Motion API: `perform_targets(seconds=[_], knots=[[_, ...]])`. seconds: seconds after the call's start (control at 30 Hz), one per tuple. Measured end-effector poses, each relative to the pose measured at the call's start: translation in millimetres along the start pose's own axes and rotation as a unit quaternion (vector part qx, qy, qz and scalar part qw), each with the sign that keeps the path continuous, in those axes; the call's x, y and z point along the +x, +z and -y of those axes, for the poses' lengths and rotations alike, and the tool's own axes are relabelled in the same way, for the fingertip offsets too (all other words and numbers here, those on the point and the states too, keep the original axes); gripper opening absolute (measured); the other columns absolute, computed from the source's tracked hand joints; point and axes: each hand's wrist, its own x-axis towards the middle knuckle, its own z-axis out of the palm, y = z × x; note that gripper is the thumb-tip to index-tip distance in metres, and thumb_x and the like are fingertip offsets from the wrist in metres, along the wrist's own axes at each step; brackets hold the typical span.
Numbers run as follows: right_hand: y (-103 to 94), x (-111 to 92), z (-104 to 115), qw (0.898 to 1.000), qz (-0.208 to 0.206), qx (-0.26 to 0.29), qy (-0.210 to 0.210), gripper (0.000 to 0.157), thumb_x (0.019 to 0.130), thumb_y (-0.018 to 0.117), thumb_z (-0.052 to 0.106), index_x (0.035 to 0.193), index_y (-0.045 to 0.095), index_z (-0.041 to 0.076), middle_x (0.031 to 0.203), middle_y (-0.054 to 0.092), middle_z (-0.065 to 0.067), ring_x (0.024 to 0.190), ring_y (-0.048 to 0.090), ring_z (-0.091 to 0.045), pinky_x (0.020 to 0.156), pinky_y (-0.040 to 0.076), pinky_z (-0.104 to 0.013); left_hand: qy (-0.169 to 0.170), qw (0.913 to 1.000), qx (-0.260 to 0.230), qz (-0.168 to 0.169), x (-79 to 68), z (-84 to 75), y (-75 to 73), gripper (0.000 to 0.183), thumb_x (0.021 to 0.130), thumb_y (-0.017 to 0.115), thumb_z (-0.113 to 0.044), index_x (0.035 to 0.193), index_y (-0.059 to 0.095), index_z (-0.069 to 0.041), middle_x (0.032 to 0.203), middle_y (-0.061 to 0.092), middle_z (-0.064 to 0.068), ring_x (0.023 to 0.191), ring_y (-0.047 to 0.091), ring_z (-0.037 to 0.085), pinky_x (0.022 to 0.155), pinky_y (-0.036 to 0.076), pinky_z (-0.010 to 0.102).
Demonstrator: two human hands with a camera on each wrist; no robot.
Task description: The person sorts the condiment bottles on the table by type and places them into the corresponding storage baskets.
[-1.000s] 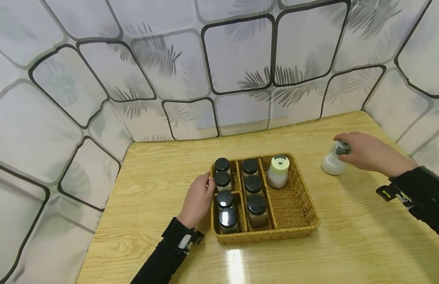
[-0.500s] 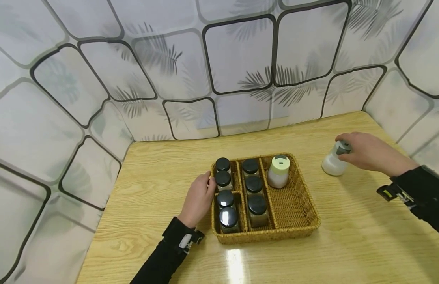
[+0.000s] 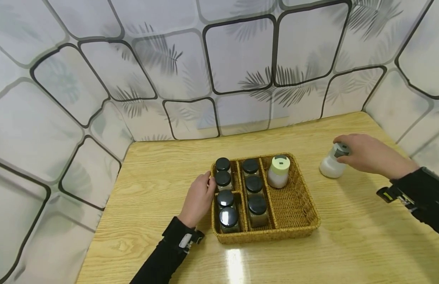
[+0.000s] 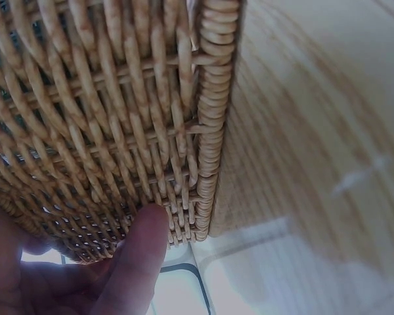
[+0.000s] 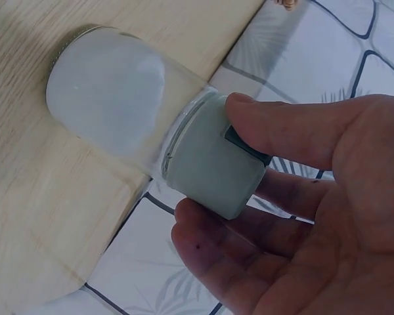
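Observation:
My right hand (image 3: 368,154) grips the pale green-grey cap of a clear glass seasoning jar (image 3: 332,165), with thumb on one side and fingers on the other. White contents fill its lower part (image 5: 105,88). The jar stands right of the wicker basket (image 3: 269,236); whether its base touches the table cannot be told. My left hand (image 3: 198,199) holds the basket's left side, a digit (image 4: 141,256) lying against the woven outer wall (image 4: 118,118). Inside the basket's right compartment stands a similar jar (image 3: 279,172) with a yellow-green cap.
Several black-lidded spice jars (image 3: 254,184) fill the basket's left and middle compartments. The wooden table (image 3: 155,169) ends at a patterned cloth wall (image 3: 240,59) behind and at both sides. Bare wicker floor (image 3: 292,207) shows in front of the yellow-green-capped jar.
My right hand and the seasoning jar have shifted slightly left and toward me. The left hand and basket have stayed put.

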Motion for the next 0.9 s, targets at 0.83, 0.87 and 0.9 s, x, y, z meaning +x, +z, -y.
perform_targets(seconds=[0.83,0.87,0.9], knots=[[-40.4,-15.7,51.6,0.999,-0.015,-0.032,-0.029,0.045,0.082,0.073,0.018,0.120,0.058,-0.002,0.103,0.064,-0.017,0.090,0.057,-0.030,0.071,0.048,-0.049,-0.005,1.0000,0.000,0.005,-0.2,-2.5,-2.1,0.027,0.103,0.038,-0.019,0.082,0.052,-0.009,0.071,0.046,0.006,0.062,0.043,0.017,0.053,0.037,0.032],[-41.5,-16.5,54.4,0.999,-0.013,-0.031,-0.031,0.045,0.082,0.073,0.017,0.119,0.059,-0.002,0.103,0.064,-0.017,0.089,0.057,-0.029,0.070,0.048,-0.048,-0.004,1.0000,0.000,0.005,-0.3,-2.5,-2.3,0.027,0.103,0.038,-0.018,0.082,0.052,-0.009,0.071,0.046,0.006,0.062,0.043,0.017,0.053,0.037,0.032],[-42.5,-17.3,57.1,0.999,-0.011,-0.030,-0.033,0.045,0.082,0.073,0.017,0.120,0.058,-0.001,0.103,0.063,-0.017,0.089,0.057,-0.028,0.069,0.049,-0.048,-0.004,1.0000,0.000,0.005,-0.4,-2.4,-2.4,0.027,0.103,0.038,-0.019,0.082,0.052,-0.009,0.072,0.046,0.006,0.062,0.043,0.017,0.053,0.037,0.033]])
